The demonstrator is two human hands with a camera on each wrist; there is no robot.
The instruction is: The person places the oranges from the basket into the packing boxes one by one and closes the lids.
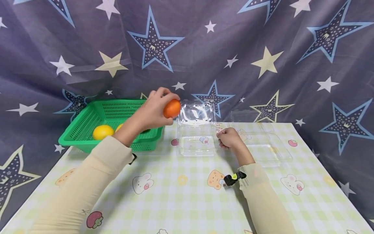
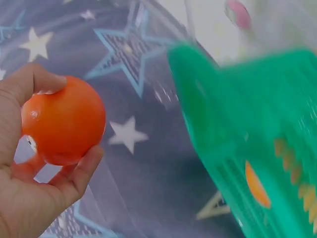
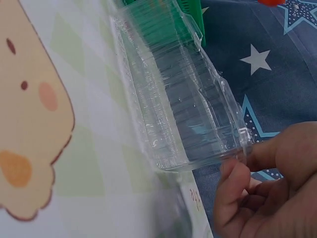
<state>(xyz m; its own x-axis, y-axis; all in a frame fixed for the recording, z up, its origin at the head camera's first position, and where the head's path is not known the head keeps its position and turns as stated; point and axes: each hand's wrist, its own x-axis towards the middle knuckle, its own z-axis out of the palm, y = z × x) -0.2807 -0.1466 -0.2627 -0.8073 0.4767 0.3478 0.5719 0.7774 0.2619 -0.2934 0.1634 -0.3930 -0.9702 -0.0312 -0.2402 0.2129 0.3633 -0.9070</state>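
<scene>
My left hand [image 1: 155, 110] grips a round, glossy orange [image 1: 171, 108], held up in the air just right of the green basket [image 1: 84, 143]. Thumb and fingers wrap around the fruit [image 2: 69, 121] in the left wrist view. Right of it stands a clear plastic clamshell box [image 1: 197, 152] with its lid [image 1: 196, 113] raised at the back. At the right side of that box, my right hand [image 1: 230, 138] pinches the rim between thumb and finger, as the right wrist view shows on the box wall [image 3: 198, 124].
Yellow lemon-like fruits [image 1: 103, 132] lie in the basket, partly hidden by my left arm. A second clear box [image 1: 264, 156] rests on the checked tablecloth [image 1: 181, 195] at the right. Behind the table hangs a dark star-patterned curtain [image 1: 193, 48].
</scene>
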